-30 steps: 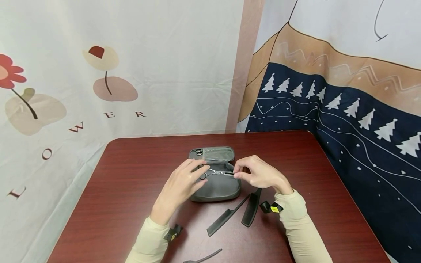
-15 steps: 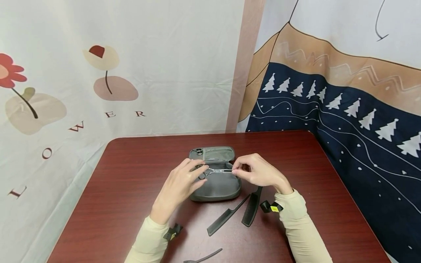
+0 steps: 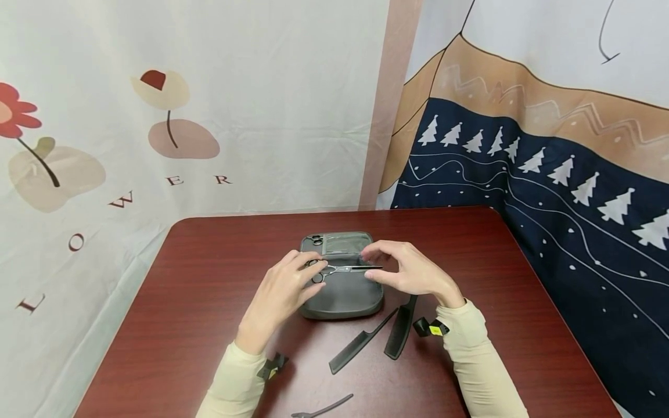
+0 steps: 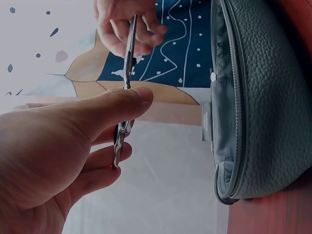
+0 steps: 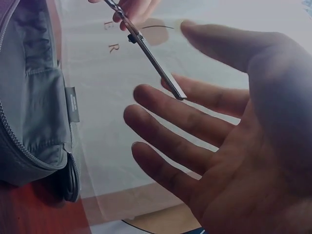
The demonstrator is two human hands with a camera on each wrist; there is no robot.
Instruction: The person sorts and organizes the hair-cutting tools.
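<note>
My left hand [image 3: 279, 290] pinches a pair of silver hairdressing scissors [image 3: 342, 269] by the handle, holding them level above a grey zip case [image 3: 340, 301]. In the left wrist view the thumb presses against the scissors [image 4: 130, 53] from one side. The blades point right, toward my right hand [image 3: 415, 270]. Its fingers are spread and relaxed around the blade tip, apparently not gripping it; the right wrist view shows the tip of the scissors [image 5: 158, 66] in front of the extended fingers. The case is unzipped, its lid standing at the back with finger loops [image 3: 316, 239] of another tool showing.
In front of the case, two dark combs [image 3: 360, 346] lie on the reddish-brown table [image 3: 209, 302], the wider comb [image 3: 400, 331] at right. A thin grey tool [image 3: 324, 407] lies near the bottom edge. Printed cloth [image 3: 292, 104] hangs behind the table.
The right hand has let go of the blade end, its fingers now spread. The scissors have risen slightly, still in the left hand. The combs and thin tool have not moved.
</note>
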